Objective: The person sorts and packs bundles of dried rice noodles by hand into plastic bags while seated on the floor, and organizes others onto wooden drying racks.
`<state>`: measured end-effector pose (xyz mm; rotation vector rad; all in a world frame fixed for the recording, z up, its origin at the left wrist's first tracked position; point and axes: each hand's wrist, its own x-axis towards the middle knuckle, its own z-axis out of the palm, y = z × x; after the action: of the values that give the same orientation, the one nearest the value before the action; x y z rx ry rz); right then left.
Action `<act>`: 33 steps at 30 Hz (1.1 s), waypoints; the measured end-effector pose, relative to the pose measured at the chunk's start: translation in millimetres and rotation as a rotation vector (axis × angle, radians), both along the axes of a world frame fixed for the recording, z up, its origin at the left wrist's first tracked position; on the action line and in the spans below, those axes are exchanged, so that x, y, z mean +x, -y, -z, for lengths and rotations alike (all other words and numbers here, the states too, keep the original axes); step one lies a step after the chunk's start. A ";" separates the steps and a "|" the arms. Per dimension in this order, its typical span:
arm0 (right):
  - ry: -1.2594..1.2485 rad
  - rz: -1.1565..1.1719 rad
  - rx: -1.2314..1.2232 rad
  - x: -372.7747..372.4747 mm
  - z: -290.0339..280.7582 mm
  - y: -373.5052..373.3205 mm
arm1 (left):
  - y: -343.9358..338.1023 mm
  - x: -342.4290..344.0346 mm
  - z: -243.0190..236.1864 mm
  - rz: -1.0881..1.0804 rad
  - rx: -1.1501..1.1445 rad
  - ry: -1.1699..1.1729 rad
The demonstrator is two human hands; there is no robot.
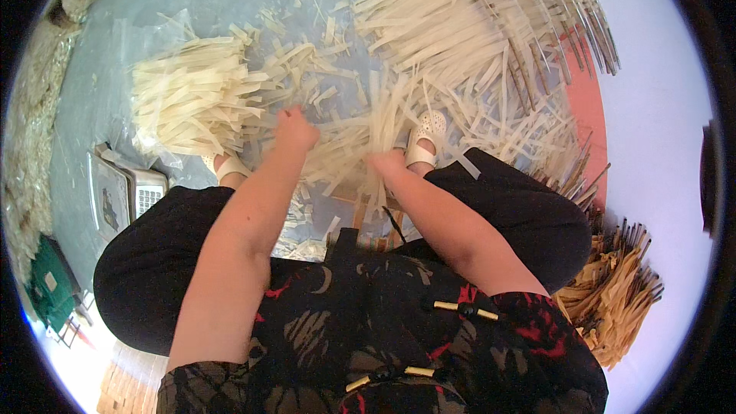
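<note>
Between my feet, my right hand is closed around a loose bunch of long, flat, pale strips, which stick up and hang down past my fingers. To its left, my left hand is held over the floor with its fingers curled together. Whatever it may grip is too small or hidden to name. Just beyond the left hand lies a thick heap of pale strips on clear plastic. More loose strips are scattered on the floor between and under both hands.
A large pile of pale strips with thin dark rods spreads at the far right. A scale with a keypad stands by my left knee. Brown sheets on rods lean at the lower right. My white shoes flank the work area.
</note>
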<state>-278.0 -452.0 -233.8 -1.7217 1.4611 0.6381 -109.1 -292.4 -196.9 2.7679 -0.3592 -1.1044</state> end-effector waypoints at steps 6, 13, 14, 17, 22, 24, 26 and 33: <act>0.278 -0.255 0.093 103.9 -32.1 -2.8 | 10.7 3.3 33.4 -0.278 -0.170 -0.025; 0.494 0.054 0.410 139.5 -23.4 5.6 | 21.6 22.6 25.9 -0.306 -0.617 0.065; 0.444 0.138 0.433 135.8 -17.8 8.5 | 19.1 17.7 24.3 -0.311 -0.616 0.069; 0.375 -0.137 0.146 122.9 -24.5 20.6 | 17.0 1.8 -18.9 0.036 -0.416 -0.165; 0.536 -0.331 -0.339 109.9 -53.3 58.3 | -0.5 -0.1 -18.4 0.036 -0.510 0.327; 0.562 -0.349 -0.544 105.4 -45.1 70.3 | -10.5 5.3 -6.6 0.099 -0.329 0.299; 0.170 -0.653 -0.202 95.6 -28.1 78.4 | -17.2 3.8 1.5 0.163 -0.152 0.266; 0.496 -0.203 -0.165 96.4 5.1 85.2 | 25.9 26.3 -52.3 0.129 -0.490 0.299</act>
<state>-181.6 -537.2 -238.9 -1.9954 1.0210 0.1682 -82.8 -318.3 -144.6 2.4799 -0.7408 -0.5210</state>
